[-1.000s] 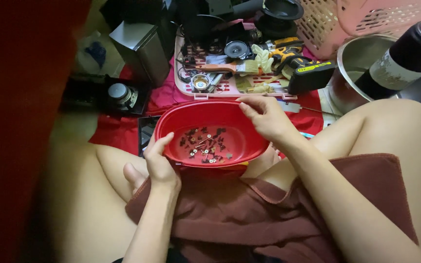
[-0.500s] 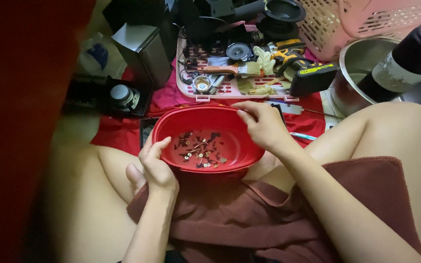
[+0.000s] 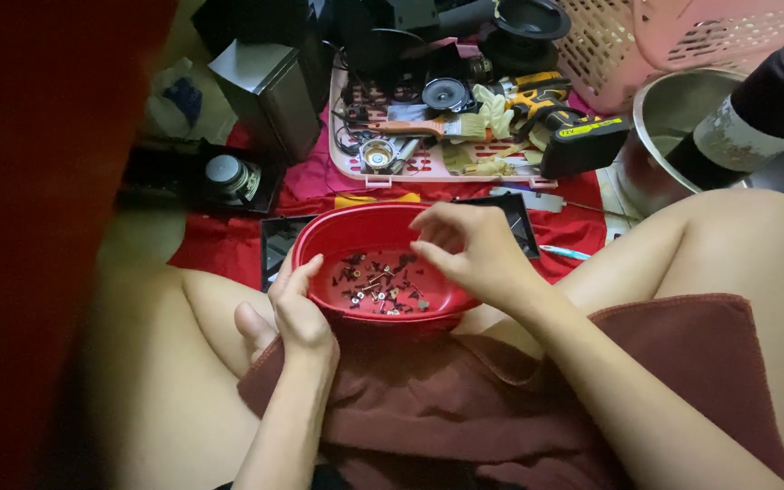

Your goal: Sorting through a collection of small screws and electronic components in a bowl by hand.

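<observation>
A seated person's left hand [image 3: 299, 307] cupped the near-left rim of a red plastic bowl [image 3: 338, 238], fingers curved and closed against the smooth wall, thumb tucked low outside. The right hand [image 3: 472, 254] hovered over the bowl's right half, fingertips bunched loosely tog. above the contents; whether they pinched anything couldn't be told. The bowl, oval and glossy, sat betw. the person's bare knees, its near edge touching a dull maroon cloth garment [image 3: 501, 408]. Inside lay a scatter of small screws [image 3: 381, 285] and dark metal bits, some w/ bright heads, spread across the flat bottom.

Just behind the bowl, two flat dark glassy panels [image 3: 276, 245] lay on a red cloth [image 3: 229, 254] covering the floor. Farther back stood a pale pink slotted plastic tray [image 3: 437, 163] loaded w/ a round black speaker cone [image 3: 446, 93], a wooden-handled paintbrush [image 3: 428, 128] w/ pale bristles, a small shiny metal cup and tangled wires. A black-and-yellow power tool [image 3: 573, 136] rested at the tray's right end. To the left stood a grey boxy metal casing [image 3: 269, 95] and, near it, a round silver-capped part on a black base [image 3: 224, 177]. At right, a dark cylindrical flask w/ a grey band [image 3: 755, 113] leaned across a steel pot [image 3: 673, 127], beside a pink lattice basket [image 3: 682, 36].
</observation>
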